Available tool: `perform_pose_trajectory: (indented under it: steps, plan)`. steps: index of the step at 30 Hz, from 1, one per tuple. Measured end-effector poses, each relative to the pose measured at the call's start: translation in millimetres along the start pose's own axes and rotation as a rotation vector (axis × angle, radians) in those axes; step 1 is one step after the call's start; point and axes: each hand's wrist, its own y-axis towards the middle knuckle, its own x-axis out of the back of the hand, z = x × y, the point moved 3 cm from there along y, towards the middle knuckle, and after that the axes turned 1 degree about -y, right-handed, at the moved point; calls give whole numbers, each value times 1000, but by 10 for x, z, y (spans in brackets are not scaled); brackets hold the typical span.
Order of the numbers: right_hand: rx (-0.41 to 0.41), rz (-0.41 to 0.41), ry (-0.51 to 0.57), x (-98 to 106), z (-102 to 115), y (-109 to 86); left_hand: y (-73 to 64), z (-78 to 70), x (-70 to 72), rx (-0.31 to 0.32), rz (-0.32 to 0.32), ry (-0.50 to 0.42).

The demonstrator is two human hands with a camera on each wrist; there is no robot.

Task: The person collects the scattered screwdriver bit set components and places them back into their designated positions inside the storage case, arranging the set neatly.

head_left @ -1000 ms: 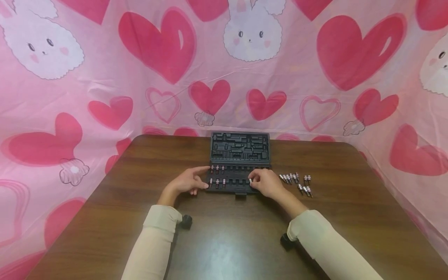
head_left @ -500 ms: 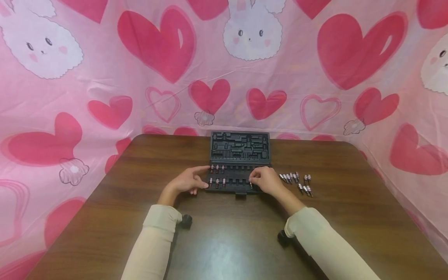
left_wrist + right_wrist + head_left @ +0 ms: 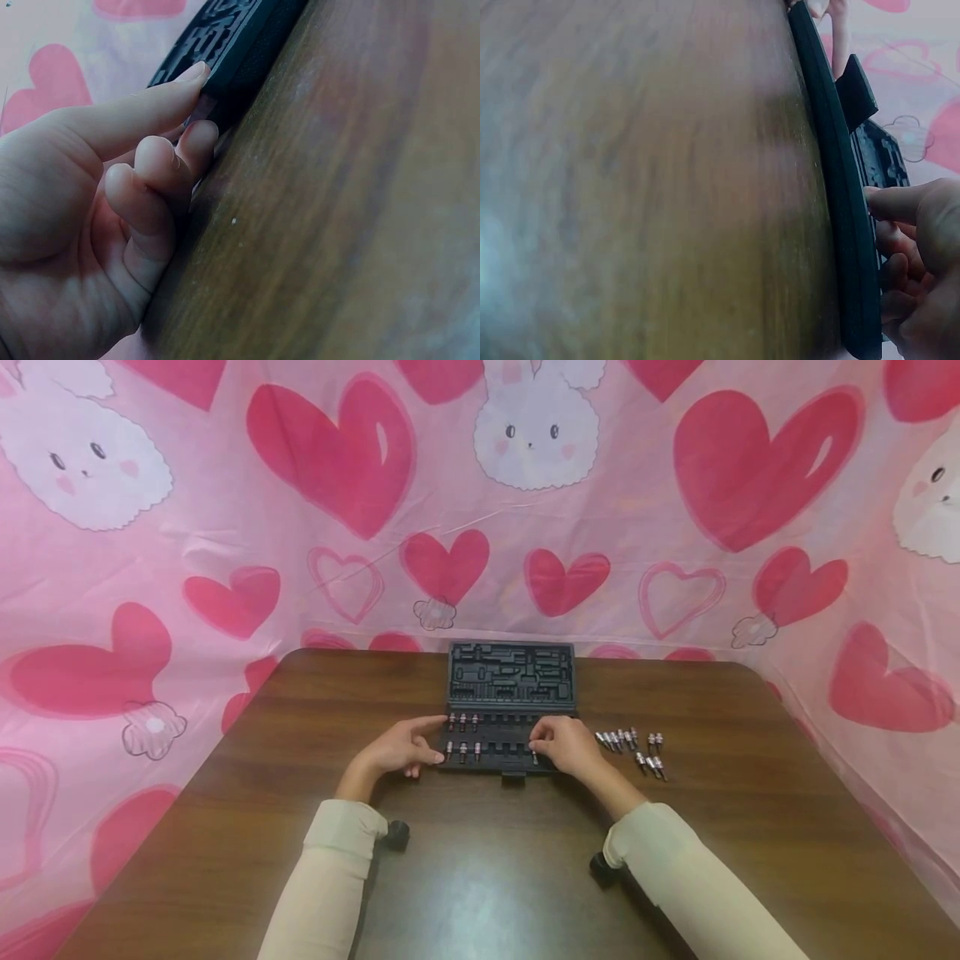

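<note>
A small silver metal bit (image 3: 536,758) is pinched at its upper end between the thumb and forefinger of the right hand (image 3: 567,746); the gap between the two fingertips is closed to the bit's thickness, and the remaining fingers are curled in behind. The bit is held at the front row of slots of an open, black plastic case (image 3: 498,734), toward its right end; whether it is fully seated cannot be told. The case's left end is touched by the left hand (image 3: 401,747), whose forefinger and thumb are spread wide apart, one laid near the back corner and one at the front corner, with nothing lifted by them. Just inside that end, three silver bits with dark tips (image 3: 463,752) are set in the front row, and three more silver bits (image 3: 462,722) in the back row. Behind, the moulded black lid (image 3: 512,673) is raised; in front, a black latch tab (image 3: 513,779) is folded out. To the right of the case, loose silver bits (image 3: 617,741) are scattered in small groups on the brown wood-grain table (image 3: 480,877). Both forearms are covered by cream sleeves (image 3: 318,877), and the table is backed by a pink cloth printed with hearts and rabbits (image 3: 465,510)
</note>
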Motion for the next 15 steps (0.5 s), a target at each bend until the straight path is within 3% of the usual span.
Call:
perform_pose_trajectory:
  steps: [8,15]
  plan:
    - [-31,30,-12,10,12,20,-3,-3,-2,16,10,-4]
    - [-38,37,-12,1,-22,35,-121,-213,-13,6,34,-17]
